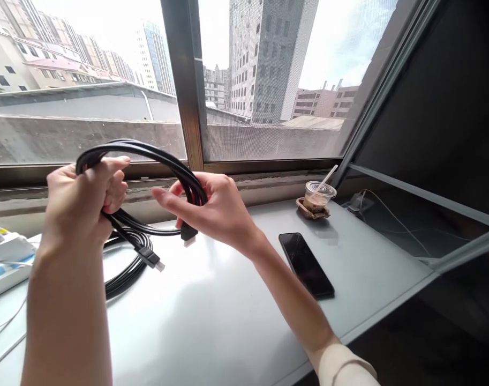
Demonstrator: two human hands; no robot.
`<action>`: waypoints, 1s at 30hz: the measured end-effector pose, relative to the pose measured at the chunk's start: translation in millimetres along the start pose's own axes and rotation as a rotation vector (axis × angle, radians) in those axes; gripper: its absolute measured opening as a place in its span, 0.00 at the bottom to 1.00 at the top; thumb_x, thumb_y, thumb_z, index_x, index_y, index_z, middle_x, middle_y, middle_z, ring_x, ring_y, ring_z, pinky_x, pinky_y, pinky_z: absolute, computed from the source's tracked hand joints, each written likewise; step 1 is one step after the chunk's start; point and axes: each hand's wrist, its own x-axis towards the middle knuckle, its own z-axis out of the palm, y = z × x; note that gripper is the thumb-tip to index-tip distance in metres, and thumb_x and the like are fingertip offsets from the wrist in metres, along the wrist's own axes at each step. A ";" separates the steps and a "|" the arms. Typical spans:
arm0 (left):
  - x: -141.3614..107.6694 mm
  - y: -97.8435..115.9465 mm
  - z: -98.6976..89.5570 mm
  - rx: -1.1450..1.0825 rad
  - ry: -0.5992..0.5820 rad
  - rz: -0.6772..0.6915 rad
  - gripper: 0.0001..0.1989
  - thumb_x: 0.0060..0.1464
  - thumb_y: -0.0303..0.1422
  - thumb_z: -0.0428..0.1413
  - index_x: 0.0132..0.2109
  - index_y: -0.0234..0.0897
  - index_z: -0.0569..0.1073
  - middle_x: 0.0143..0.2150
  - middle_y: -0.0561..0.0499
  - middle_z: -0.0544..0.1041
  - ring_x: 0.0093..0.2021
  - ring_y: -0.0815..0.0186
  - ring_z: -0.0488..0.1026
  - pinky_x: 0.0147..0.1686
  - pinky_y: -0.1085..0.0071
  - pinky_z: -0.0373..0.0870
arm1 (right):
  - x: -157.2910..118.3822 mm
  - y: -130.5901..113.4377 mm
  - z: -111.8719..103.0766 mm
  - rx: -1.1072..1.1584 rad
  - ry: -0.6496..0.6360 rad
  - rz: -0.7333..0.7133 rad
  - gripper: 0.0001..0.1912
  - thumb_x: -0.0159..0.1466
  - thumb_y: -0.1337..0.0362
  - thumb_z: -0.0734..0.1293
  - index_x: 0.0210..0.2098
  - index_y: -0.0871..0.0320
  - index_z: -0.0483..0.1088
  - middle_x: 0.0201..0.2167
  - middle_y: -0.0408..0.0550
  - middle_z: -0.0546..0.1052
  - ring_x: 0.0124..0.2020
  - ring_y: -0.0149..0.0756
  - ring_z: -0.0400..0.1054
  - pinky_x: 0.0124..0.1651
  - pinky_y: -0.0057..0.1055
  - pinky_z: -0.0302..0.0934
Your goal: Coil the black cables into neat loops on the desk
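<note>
A looped black cable (148,149) hangs in the air between my two hands, above the white table. My left hand (89,190) is closed in a fist around one side of the loops. On the other side, my right hand (212,206) curls its fingers round the strands, its thumb stretched toward the left. Two flat connector ends dangle below: one connector (150,257) under my left hand, another connector (188,233) beneath my right fingers. Behind them a second coil of black cable (126,281) lies on the table, partly hidden by my left arm.
A black phone (306,264) lies right of my right forearm on the white table (228,316). Farther back stands a plastic cup with a straw (318,195) in a cardboard holder. A white power strip (7,279) with plugs sits at the left edge. The window (192,80) closes off the back.
</note>
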 end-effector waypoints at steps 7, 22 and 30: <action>-0.9 -5.3 8.7 -0.004 0.022 -0.086 0.19 0.43 0.35 0.58 0.16 0.42 0.55 0.11 0.58 0.50 0.15 0.71 0.44 0.14 0.72 0.39 | 7.4 3.7 -3.5 -0.168 0.199 -0.084 0.20 0.63 0.52 0.63 0.51 0.52 0.69 0.29 0.42 0.76 0.28 0.29 0.71 0.31 0.24 0.65; -4.3 -7.0 -13.4 0.191 -0.738 -0.454 0.22 0.49 0.51 0.54 0.26 0.35 0.65 0.18 0.50 0.73 0.22 0.66 0.72 0.21 0.76 0.63 | 24.9 54.7 -21.5 -0.114 0.104 0.117 0.26 0.59 0.44 0.64 0.42 0.61 0.73 0.14 0.39 0.68 0.08 0.24 0.55 0.11 0.22 0.48; 1.0 -59.1 -4.3 0.630 -0.615 -0.526 0.23 0.59 0.45 0.46 0.29 0.30 0.73 0.20 0.48 0.73 0.20 0.68 0.69 0.21 0.76 0.61 | 24.3 116.1 6.6 -0.677 -0.196 0.035 0.27 0.63 0.59 0.61 0.62 0.47 0.56 0.50 0.49 0.71 0.46 0.41 0.69 0.43 0.33 0.64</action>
